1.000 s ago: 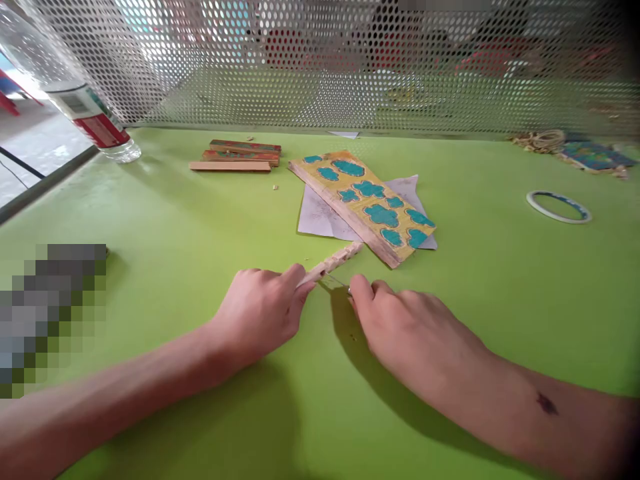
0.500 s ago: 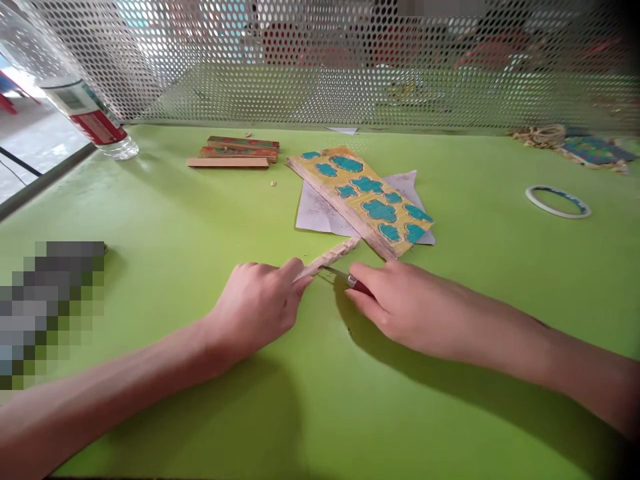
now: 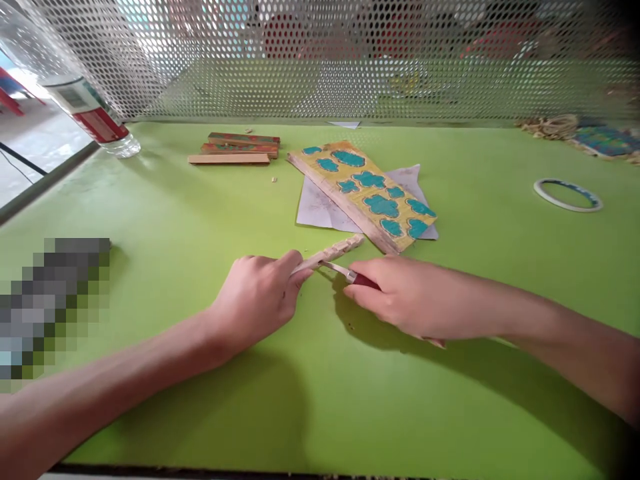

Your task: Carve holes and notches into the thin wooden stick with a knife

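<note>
Pinched in my left hand [image 3: 263,290] is a pale wooden stick [image 3: 335,251] with notches along its outer part, pointing away to the right. My right hand [image 3: 400,293] is closed around the dark red handle of a carving knife [image 3: 345,271]. The narrow metal blade meets the underside of the stick close to my left thumb. Just beyond the stick's tip lies a yellow board [image 3: 357,187] with teal cloud-like shapes, resting partly on a sheet of white paper [image 3: 313,210].
Several wooden strips [image 3: 235,152] lie at the back left, near a plastic bottle [image 3: 97,120]. A tape roll [image 3: 567,195] sits on the right of the green table [image 3: 240,413]. A perforated metal screen [image 3: 310,73] closes off the back. A blurred-out dark object [image 3: 60,293] lies at left.
The knife has turned slightly, with its handle end lower and more of it showing. My right wrist has tilted a little. The stick stays in my left hand.
</note>
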